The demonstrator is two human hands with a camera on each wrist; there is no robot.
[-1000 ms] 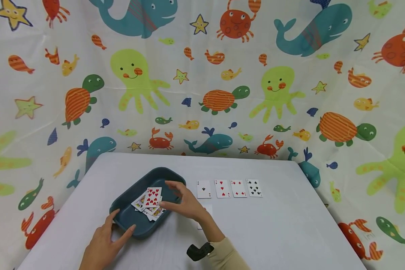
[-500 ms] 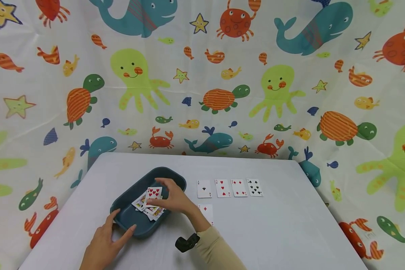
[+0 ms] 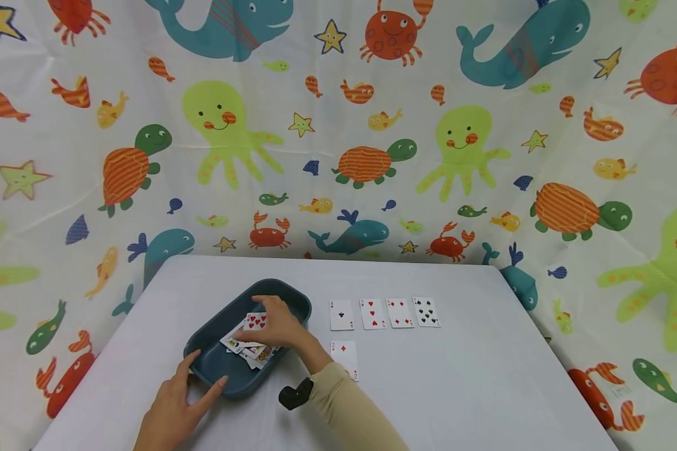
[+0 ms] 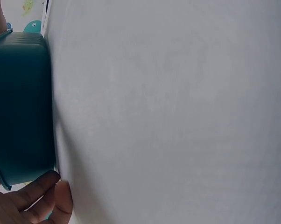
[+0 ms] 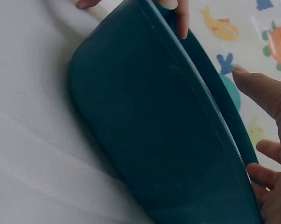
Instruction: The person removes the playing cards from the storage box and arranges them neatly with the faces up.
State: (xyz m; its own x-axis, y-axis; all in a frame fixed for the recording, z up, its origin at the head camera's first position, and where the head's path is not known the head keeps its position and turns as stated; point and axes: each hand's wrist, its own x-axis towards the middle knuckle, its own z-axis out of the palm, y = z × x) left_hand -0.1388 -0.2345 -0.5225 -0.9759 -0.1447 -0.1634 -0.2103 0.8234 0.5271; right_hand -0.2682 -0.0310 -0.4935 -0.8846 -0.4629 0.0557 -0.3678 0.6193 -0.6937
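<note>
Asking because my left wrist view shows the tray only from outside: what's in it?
Observer: A loose pile of playing cards lies in the tray, a hearts card on top.
Operator: Where's the right hand?
Observer: In the head view, the right hand is over the pile, covering part of the hearts card.
Operator: Any cards outside?
Observer: Yes, five face-up cards on the table, to the tray's right.

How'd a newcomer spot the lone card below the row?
On the white table, find the teal tray, then the row of four cards to its right. Below the row's leftmost card, the ace of clubs, lies the lone card. It alone lies outside both row and tray, a red diamond showing.
</note>
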